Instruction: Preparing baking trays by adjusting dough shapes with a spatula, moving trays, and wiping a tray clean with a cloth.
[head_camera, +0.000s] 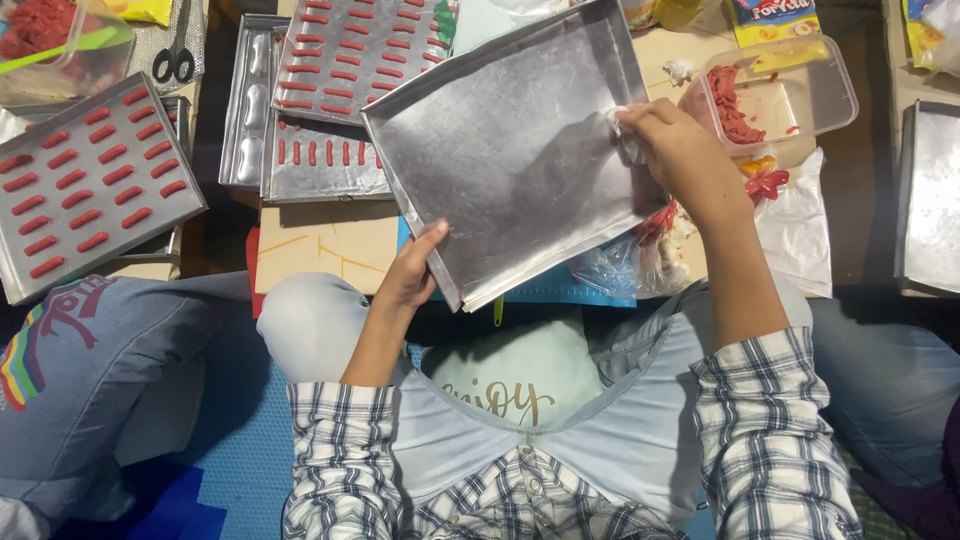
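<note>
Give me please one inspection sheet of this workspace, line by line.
Surface: low wooden table, crowded.
Job's things: empty metal tray, tilted; small white wad pressed on it.
Clutter: trays of red dough sticks, clear tub of red dough, scissors, plastic bags.
Grippers: left hand grips the tray's near edge; right hand presses the wad.
Cables: nothing seen.
Surroundings: blue floor mat; another person's leg at left.

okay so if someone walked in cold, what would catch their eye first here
Probably the big empty metal tray tilted at centre, gripped at its near edge by the left hand while the right hand presses a small white wad against its inside. Next, the trays of red sticks in neat rows at left, and the clear tub of red paste at upper right.
</note>
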